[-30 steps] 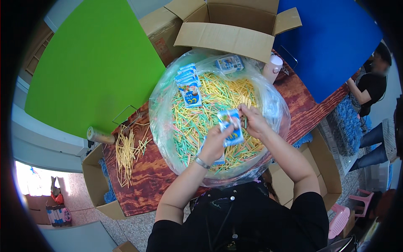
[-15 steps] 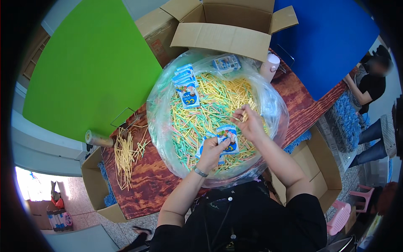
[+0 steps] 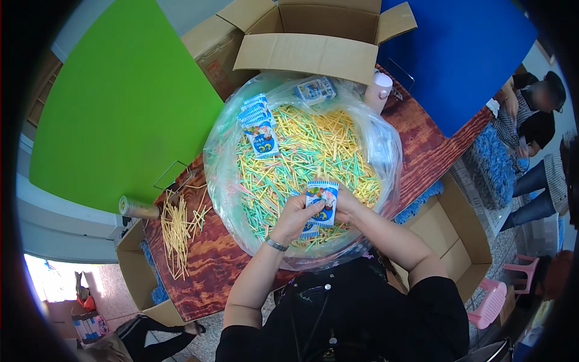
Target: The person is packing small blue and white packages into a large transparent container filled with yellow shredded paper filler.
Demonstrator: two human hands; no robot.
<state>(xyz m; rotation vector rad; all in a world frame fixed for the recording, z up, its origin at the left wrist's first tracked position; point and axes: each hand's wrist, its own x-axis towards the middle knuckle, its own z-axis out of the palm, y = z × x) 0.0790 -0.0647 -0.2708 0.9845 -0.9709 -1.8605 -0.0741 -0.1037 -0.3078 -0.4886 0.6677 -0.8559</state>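
My left hand (image 3: 292, 219) grips a small blue-and-white printed packet (image 3: 322, 208), thumb on its front. At least one more such packet (image 3: 310, 230) shows beneath it. My right hand (image 3: 348, 205) is curled against the packet's right edge; its fingertips, and whatever they hold, are hidden behind it. Both hands are over a large clear plastic bag (image 3: 218, 163), wide open and full of short thin sticks (image 3: 301, 151) in yellow, green and pink. On the sticks at the upper left lies an overlapping row of similar packets (image 3: 260, 136).
Another packet bundle (image 3: 316, 90) rests on the bag's far side. Loose pale sticks (image 3: 175, 235) lie on the reddish wooden table (image 3: 220, 265). Beyond stand an open cardboard box (image 3: 307, 54) and a pink bottle (image 3: 378, 92). Green (image 3: 120, 114) and blue (image 3: 461, 57) panels flank them. People are nearby.
My right hand, which held several pale sticks to the right, has come down and left to the packet. The left hand has raised the packet slightly. A person's legs have come into view at lower left.
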